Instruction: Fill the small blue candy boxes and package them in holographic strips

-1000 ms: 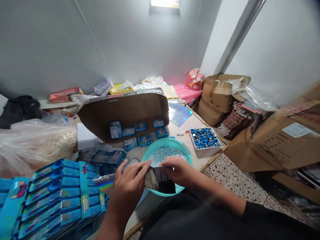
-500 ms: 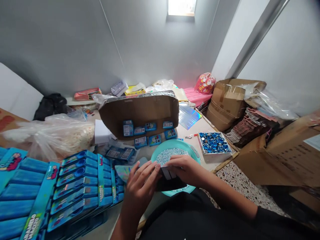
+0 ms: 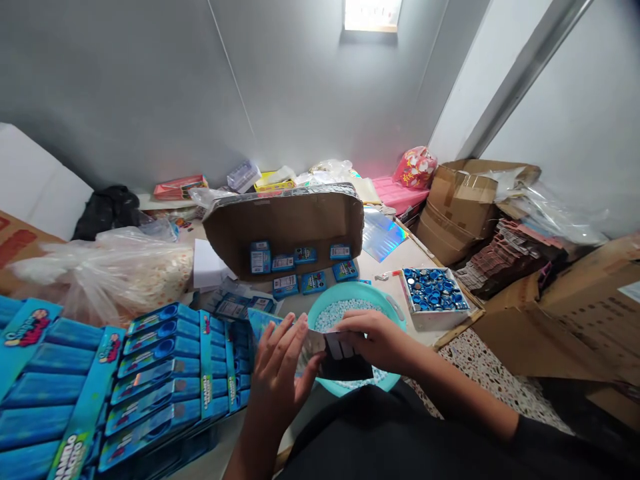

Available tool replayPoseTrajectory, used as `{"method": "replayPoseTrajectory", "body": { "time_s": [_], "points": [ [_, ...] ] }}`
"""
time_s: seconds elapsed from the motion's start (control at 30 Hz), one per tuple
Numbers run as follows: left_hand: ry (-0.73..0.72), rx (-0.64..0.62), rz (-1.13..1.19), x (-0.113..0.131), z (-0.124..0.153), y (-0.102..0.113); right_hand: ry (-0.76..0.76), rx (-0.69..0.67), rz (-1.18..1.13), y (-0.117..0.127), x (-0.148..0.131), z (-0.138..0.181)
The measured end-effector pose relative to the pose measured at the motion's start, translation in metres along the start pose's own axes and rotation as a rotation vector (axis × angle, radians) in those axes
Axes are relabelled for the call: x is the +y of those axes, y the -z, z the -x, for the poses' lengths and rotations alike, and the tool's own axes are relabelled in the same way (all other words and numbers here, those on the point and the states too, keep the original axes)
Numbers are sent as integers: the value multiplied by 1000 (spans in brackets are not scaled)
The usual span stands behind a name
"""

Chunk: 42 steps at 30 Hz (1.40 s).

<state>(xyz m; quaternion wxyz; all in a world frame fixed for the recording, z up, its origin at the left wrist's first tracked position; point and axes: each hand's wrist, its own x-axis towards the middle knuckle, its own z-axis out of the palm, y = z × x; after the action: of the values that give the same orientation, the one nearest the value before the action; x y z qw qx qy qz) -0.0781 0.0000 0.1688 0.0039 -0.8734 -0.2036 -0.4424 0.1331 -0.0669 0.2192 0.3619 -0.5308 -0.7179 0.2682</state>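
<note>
In both hands is a shiny printed card sheet (image 3: 345, 365), blue at its left end and black with pale marks at its right. My left hand (image 3: 277, 357) has its long fingers against the sheet's left part, with the thumb nearer me. My right hand (image 3: 371, 337) pinches its upper edge on the right. Partly hidden behind the sheet and my right hand is a turquoise basin (image 3: 316, 300) of small pale blue candies (image 3: 340, 310). Several small blue packets (image 3: 314, 282) lie beyond it, in and before an opened cardboard box (image 3: 285, 213).
At the left stand stacked blue display packs (image 3: 160, 373) and a clear bag of pale pieces (image 3: 160, 267). A white box of blue caps (image 3: 434, 293) sits right of the basin. A holographic sheet (image 3: 383, 233) lies behind it. Cardboard boxes (image 3: 450, 207) line the right side.
My left hand has opened out slightly, thumb apart from the fingers, and the sheet's blue left end has risen. My right hand keeps its hold. The whole view has shifted a little.
</note>
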Motion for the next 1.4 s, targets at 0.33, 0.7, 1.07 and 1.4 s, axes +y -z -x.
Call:
{"method": "replayPoseTrajectory", "body": {
  "time_s": [0.33, 0.7, 1.07, 1.4],
  "points": [
    [-103, 22, -8, -2, 2, -2, 15, 41, -37, -2, 7, 4],
    [58, 146, 433, 18, 14, 3, -49, 148, -109, 6, 17, 14],
    [-59, -350, 11, 11, -31, 19, -59, -26, 46, 25, 6, 23],
    [-76, -317, -65, 9, -16, 2, -32, 104, 38, 21, 9, 17]
  ]
}}
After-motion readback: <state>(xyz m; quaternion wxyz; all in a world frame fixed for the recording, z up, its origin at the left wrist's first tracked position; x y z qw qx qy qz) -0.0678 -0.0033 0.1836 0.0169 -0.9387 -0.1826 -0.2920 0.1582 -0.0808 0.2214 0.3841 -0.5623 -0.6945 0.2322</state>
